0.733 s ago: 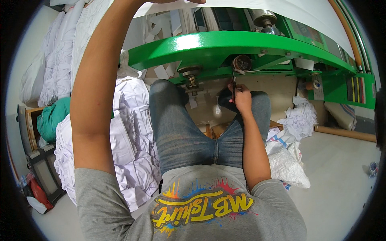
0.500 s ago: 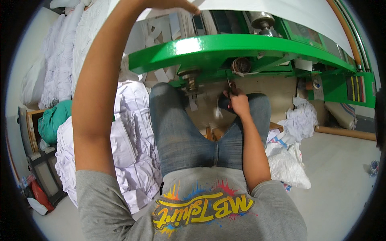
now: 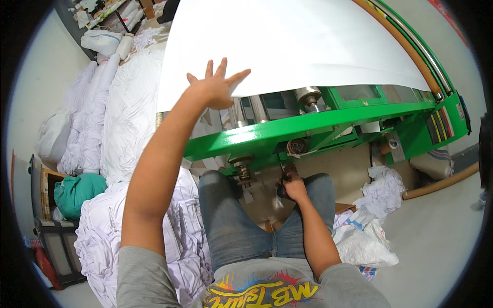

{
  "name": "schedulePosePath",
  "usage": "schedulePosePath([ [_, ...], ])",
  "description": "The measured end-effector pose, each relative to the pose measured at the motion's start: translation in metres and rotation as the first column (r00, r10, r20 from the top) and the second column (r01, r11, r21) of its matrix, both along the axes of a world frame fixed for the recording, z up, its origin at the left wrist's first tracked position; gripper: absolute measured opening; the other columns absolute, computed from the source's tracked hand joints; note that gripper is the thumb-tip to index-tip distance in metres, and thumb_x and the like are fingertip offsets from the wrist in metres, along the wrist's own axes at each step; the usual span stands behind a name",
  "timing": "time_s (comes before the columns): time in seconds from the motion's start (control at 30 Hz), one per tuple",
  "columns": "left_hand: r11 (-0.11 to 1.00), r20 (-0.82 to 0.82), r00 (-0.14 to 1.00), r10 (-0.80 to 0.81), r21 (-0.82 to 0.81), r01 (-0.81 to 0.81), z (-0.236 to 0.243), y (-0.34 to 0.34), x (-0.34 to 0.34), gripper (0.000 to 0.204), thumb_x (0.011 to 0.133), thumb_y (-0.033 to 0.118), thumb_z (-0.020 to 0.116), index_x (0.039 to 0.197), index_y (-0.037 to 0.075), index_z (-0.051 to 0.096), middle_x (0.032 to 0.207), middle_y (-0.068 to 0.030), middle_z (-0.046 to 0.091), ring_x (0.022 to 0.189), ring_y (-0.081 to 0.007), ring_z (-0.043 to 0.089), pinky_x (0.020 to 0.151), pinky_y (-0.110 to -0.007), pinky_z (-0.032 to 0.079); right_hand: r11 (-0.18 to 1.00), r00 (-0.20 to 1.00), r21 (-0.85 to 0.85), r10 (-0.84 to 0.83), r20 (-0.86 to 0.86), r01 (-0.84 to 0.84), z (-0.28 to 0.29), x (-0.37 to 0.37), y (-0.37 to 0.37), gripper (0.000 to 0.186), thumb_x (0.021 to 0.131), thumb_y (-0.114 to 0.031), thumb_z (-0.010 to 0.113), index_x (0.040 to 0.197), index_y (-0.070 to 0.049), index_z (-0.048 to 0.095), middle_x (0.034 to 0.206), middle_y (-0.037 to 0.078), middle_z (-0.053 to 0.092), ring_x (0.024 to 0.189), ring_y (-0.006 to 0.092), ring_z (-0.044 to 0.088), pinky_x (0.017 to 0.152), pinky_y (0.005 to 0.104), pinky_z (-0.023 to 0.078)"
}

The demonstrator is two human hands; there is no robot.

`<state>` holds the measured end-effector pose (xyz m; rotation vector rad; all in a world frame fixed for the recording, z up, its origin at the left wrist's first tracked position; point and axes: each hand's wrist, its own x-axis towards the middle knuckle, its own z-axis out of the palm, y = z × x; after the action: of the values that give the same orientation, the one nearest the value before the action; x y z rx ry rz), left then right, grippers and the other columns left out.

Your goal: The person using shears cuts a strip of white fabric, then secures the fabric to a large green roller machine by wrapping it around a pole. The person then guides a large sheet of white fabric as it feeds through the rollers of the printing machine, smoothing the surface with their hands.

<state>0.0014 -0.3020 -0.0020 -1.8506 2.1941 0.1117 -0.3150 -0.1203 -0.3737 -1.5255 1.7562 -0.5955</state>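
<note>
My left hand (image 3: 213,88) reaches out over the near edge of a wide white sheet (image 3: 287,43), its fingers spread and holding nothing. I cannot tell whether the palm touches the sheet. The sheet spreads across a green machine frame (image 3: 277,123), its near edge curving above the rollers. Low down by my right knee, my right hand (image 3: 295,189) is closed around what looks like a pair of dark-handled scissors (image 3: 283,174). A thin blade points up toward the underside of the green beam; the fingers hide most of the handles.
White fabric (image 3: 102,226) is heaped to my left, beside a green bundle (image 3: 79,196). Metal rollers (image 3: 259,109) and a metal knob (image 3: 308,96) sit behind the beam. A cardboard tube (image 3: 444,180) and a white sack (image 3: 367,245) lie on the floor at right.
The view has tipped up, showing more of the white sheet. My left hand, earlier near the top edge with fingers mostly out of sight, now shows spread fingers. My right hand keeps its hold.
</note>
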Motion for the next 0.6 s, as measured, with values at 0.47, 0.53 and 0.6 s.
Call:
schedulePosePath([
  [0.47,0.861,-0.272,0.962,-0.008,0.487,0.145,0.027,0.009,0.005,0.06,0.108,0.048,0.025,0.167,0.05,0.014,0.175,-0.0265,0.011,0.158,-0.0548,0.017,0.131,-0.057,0.016,0.995,0.996,-0.038,0.09,-0.027,-0.091,-0.017,-0.006,-0.003,0.053,0.09,-0.033,0.081,0.119,0.008,0.064,0.091,0.022,0.074,0.061,0.028,0.072,0.064,0.0409,0.057],
  [0.53,0.864,-0.292,0.953,-0.082,0.456,0.214,0.027,0.011,0.009,0.06,0.109,0.048,0.027,0.167,0.051,0.013,0.174,-0.0285,0.013,0.158,-0.0544,0.017,0.131,-0.054,0.017,0.995,0.996,-0.038,0.09,-0.029,-0.091,-0.025,-0.008,-0.002,0.052,0.09,-0.031,0.081,0.12,0.008,0.064,0.091,0.022,0.074,0.062,0.0276,0.072,0.065,0.0415,0.057],
  [0.6,0.875,-0.238,0.945,-0.225,0.376,0.304,0.027,0.018,0.007,0.06,0.109,0.049,0.028,0.168,0.05,0.013,0.174,-0.0288,0.013,0.158,-0.054,0.017,0.131,-0.055,0.018,0.996,0.996,-0.004,0.086,-0.035,-0.086,-0.031,-0.007,-0.003,0.051,0.09,-0.029,0.08,0.121,0.008,0.064,0.092,0.022,0.074,0.062,0.0274,0.073,0.066,0.0419,0.057],
])
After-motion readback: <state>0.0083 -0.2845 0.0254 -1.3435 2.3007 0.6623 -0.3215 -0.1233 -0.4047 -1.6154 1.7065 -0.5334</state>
